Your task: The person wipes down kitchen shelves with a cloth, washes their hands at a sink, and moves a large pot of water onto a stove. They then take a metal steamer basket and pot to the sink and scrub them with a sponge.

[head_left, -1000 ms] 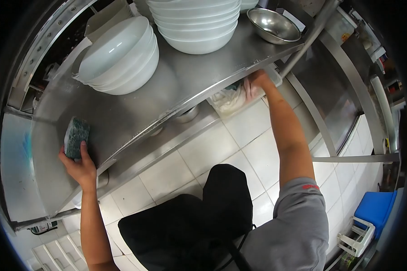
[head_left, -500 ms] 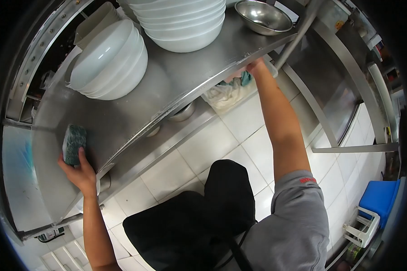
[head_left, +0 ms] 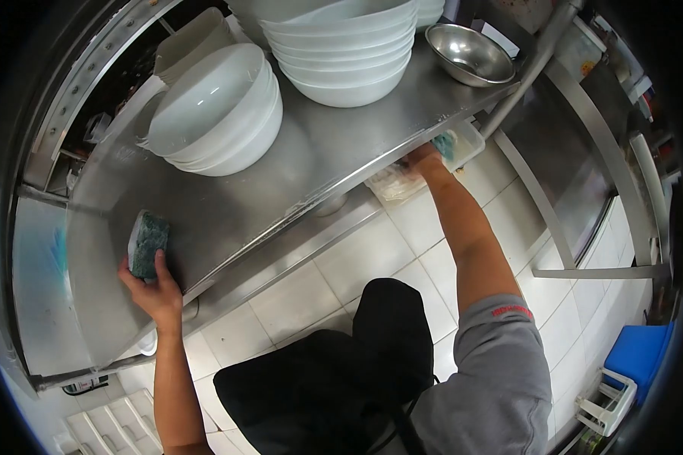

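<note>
My left hand (head_left: 153, 294) is closed around the lower end of a scouring sponge (head_left: 149, 246), dark green on its face with a white side. The sponge is upright over the left end of the steel shelf (head_left: 205, 212). My right hand (head_left: 425, 156) reaches below the shelf's front edge, into a clear plastic tub (head_left: 472, 144). In the tub lie a crumpled whitish cloth (head_left: 396, 182) and a green cloth (head_left: 445, 145). The right fingers are in shadow among the cloths, so their grip is hidden.
Stacked white bowls (head_left: 341, 68) and tilted white bowls (head_left: 220, 121) stand on the shelf. A steel bowl (head_left: 470, 54) sits near its right end. A metal post (head_left: 527, 68) rises beside the tub. To the lower right are a blue bin (head_left: 637, 353) and a white stool (head_left: 609, 402).
My right hand has shifted left and deeper into the tub, over the whitish cloth. The view has swung slightly. My left hand keeps the sponge in much the same spot.
</note>
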{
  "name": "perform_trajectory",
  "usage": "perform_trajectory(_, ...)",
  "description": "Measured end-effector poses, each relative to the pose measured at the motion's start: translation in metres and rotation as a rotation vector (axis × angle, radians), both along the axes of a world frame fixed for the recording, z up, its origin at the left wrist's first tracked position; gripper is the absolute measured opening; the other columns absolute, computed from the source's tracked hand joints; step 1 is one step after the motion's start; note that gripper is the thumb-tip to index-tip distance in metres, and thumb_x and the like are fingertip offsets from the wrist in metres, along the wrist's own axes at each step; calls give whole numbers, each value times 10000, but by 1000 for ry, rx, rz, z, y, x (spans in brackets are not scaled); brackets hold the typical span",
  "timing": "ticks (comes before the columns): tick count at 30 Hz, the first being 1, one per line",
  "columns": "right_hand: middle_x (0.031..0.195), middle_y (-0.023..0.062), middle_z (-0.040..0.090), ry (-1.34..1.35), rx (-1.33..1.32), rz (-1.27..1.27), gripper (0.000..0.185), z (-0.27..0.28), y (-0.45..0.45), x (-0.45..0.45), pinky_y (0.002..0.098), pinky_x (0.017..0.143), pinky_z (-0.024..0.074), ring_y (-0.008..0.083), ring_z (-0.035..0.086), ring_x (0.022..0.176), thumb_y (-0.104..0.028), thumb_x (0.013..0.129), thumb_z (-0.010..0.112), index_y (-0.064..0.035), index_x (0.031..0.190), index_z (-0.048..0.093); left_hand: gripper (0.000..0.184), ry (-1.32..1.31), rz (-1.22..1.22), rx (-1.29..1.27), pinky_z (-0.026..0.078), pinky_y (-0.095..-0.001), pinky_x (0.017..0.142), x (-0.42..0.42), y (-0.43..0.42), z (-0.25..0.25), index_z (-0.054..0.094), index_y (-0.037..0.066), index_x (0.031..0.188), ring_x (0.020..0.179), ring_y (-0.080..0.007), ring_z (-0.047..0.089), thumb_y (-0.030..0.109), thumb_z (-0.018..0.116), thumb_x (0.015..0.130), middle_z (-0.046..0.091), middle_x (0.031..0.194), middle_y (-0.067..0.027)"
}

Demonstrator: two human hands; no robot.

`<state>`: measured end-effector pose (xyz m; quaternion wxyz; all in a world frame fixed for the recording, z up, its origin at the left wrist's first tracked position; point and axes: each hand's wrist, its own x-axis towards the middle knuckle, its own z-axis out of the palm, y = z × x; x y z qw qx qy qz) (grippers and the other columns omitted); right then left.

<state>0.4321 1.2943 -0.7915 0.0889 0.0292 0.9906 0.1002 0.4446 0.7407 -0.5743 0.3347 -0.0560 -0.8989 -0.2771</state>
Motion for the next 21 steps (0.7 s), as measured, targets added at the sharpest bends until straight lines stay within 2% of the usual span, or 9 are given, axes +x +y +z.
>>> perform_trajectory(4, 1376, 149, 533, -81, -209, -239, 584, 7, 14, -2, 377, 1045, 427, 294, 528, 1253, -307, 817, 613, -83, 1347, 517, 503, -2, 7, 0, 467, -374, 905, 1, 1, 2, 427, 13, 1263, 992, -305, 627, 202, 710, 891, 628, 1094, -207)
perform_trajectory(6, 1317, 171, 575, 303, -253, -3, 494, -28, 54, -18, 398, 974, 476, 330, 575, 1177, -261, 840, 589, -82, 1300, 562, 502, -3, 13, -8, 470, -372, 900, 1, 1, 4, 428, 14, 1260, 994, -302, 628, 203, 710, 891, 627, 1093, -209)
perform_trajectory(7, 1317, 171, 575, 300, -249, -5, 494, -19, 55, -17, 398, 974, 476, 330, 575, 1177, -261, 840, 589, -82, 1300, 562, 501, -7, 18, -22, 473, -371, 895, 2, 2, 4, 429, 14, 1258, 997, -299, 629, 204, 711, 891, 627, 1093, -211)
perform_trajectory(9, 1243, 186, 619, 358, -1350, -675, 419, -4, 57, -16, 410, 900, 503, 344, 615, 1091, -258, 848, 610, -66, 1221, 612, 499, -23, 15, -4, 476, -370, 891, 3, 3, 4, 429, 15, 1258, 993, -298, 630, 204, 710, 891, 627, 1092, -212)
perform_trajectory(10, 1243, 186, 619, 360, -1349, -673, 419, -4, 62, -22, 410, 900, 503, 344, 615, 1091, -258, 848, 610, -66, 1221, 612, 497, -34, 13, 12, 478, -370, 887, 3, 3, 5, 429, 16, 1258, 990, -296, 632, 204, 708, 892, 626, 1091, -214)
perform_trajectory(13, 1196, 182, 643, 559, -1972, -873, 393, -10, 81, -34, 412, 833, 520, 342, 632, 1028, -285, 846, 649, -61, 1170, 630, 490, -6, -3, -9, 482, -368, 882, 2, 2, 4, 428, 13, 1255, 982, -294, 634, 203, 703, 896, 631, 1082, -211)
perform_trajectory(18, 1223, 169, 632, 780, -1995, -893, 397, -11, 77, -44, 404, 841, 524, 325, 624, 1049, -262, 843, 659, -59, 1183, 623, 502, -26, 11, 16, 469, -383, 895, 3, 3, 5, 446, 7, 1250, 998, -323, 626, 222, 714, 884, 624, 1101, -221)
perform_trajectory(20, 1234, 164, 627, 821, -1728, -840, 400, -14, 71, -48, 401, 844, 525, 318, 622, 1057, -253, 841, 663, -59, 1188, 621, 489, -28, 39, 0, 483, -384, 876, 2, 1, 4, 442, 21, 1250, 977, -321, 641, 214, 708, 887, 635, 1080, -215)
perform_trajectory(21, 1239, 161, 625, 819, -1407, -764, 401, -15, 68, -50, 399, 846, 526, 314, 620, 1062, -248, 841, 666, -59, 1191, 619, 496, -42, 37, 12, 479, -408, 874, 1, -1, 3, 446, 23, 1251, 982, -353, 631, 228, 708, 883, 629, 1082, -225)
